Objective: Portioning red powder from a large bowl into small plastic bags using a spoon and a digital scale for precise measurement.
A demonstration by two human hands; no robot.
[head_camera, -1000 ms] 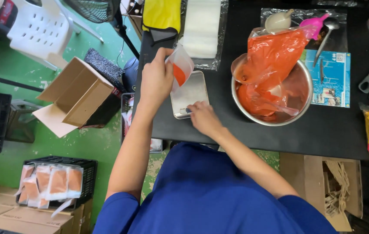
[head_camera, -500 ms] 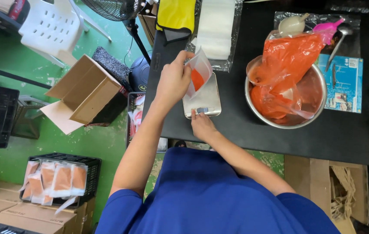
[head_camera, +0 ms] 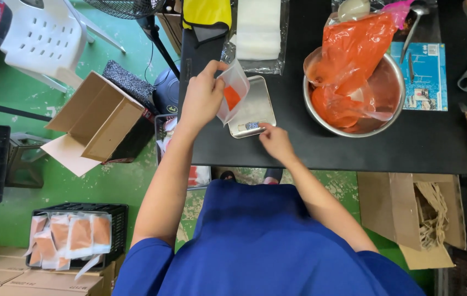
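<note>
Two hands busy, left hand (head_camera: 203,96) still gripping pouch (head_camera: 232,90), right hand (head_camera: 275,140) now fingertip-pressing scale (head_camera: 251,109)

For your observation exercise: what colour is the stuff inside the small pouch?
Orange, inside the clear pouch in the left hand; head view.

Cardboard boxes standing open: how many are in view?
2. One open box lies on the green floor left of the table; another sits below the table's near edge at right. Others may be hidden.

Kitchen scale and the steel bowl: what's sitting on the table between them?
Nothing: in the head view, only bare black table lies between the kitchen scale and the steel bowl holding the orange bag.
</note>
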